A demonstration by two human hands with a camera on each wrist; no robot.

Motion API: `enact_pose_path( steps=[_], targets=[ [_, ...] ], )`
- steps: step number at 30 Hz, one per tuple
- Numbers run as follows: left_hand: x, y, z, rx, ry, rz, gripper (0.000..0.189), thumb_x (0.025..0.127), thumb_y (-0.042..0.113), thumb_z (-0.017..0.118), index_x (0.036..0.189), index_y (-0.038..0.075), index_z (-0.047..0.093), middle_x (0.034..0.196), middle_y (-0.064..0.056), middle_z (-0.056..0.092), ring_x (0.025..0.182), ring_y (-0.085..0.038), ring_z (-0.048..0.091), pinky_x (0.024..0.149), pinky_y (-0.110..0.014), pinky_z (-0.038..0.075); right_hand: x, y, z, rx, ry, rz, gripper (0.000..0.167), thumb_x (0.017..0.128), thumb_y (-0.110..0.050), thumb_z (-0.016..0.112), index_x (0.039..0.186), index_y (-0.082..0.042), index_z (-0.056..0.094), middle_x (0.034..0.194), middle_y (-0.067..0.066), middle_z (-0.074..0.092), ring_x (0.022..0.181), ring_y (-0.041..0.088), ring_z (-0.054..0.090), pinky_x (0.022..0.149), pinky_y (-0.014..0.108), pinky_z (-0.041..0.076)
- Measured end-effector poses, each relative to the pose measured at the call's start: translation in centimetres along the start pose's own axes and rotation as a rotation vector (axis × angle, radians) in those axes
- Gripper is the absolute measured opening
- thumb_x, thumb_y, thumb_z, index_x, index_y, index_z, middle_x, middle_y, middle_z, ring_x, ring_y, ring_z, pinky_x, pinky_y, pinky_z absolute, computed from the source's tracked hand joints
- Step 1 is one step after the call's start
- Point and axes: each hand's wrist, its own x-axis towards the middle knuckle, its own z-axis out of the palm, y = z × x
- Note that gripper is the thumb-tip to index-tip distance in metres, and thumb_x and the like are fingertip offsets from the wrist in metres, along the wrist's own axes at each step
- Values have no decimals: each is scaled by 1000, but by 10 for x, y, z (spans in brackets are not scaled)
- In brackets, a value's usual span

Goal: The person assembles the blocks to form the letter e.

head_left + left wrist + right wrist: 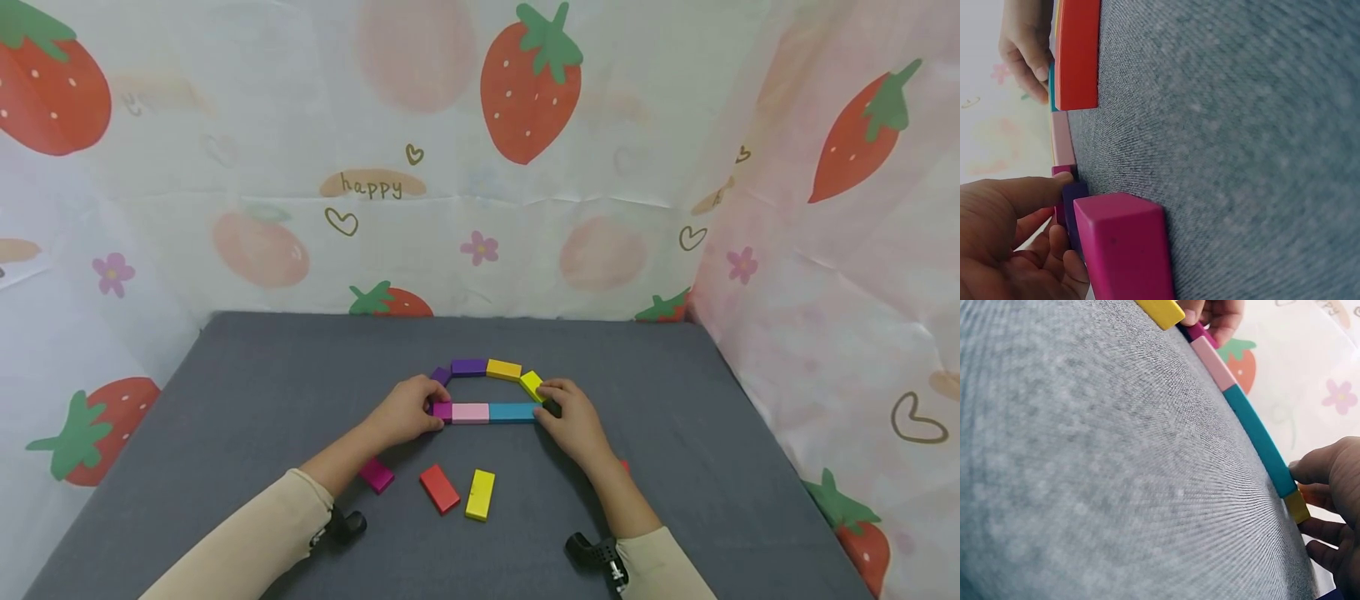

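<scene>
My left hand (408, 408) pinches the magenta block (442, 412) at the left end of a straight row. A purple block (1074, 215) stands close beside its fingers in the left wrist view. A pink block (470, 413) and a blue stretch (512, 413) continue the row rightward. At its right end, my right hand (573, 421) has thumb and fingers around the blue end, beside a dull yellow block (1297, 506). Behind the row curves an arc: purple blocks (468, 367), an orange-yellow block (503, 369) and a bright yellow block (532, 383). The hands partly hide both ends.
Nearer on the grey cloth (300, 358) lie a loose magenta block (377, 475), a red block (439, 489) and a yellow block (480, 495). Another red piece (625, 466) shows beside the right forearm. A strawberry-print curtain (450, 250) encloses the table's back and sides.
</scene>
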Motion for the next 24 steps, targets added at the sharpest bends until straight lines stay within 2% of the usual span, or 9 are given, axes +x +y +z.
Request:
enact_pose_path(
  steps=[18,24],
  targets=[
    [0,-3,2,-2,11,20,26,84,10,85,107,11,74,97,-2,61,88,-16,55,81,-34,51,0,2,1,9,10,-7,38,95,-17,75,130,-5,69,139,9,59,132,32,54,107,52,46],
    [-1,-1,1,-11,11,22,27,84,9,84,109,11,73,95,-3,62,86,-16,54,78,-33,50,0,1,1,13,15,-6,38,95,-17,75,130,-5,69,139,9,59,132,31,54,107,51,45]
  ],
)
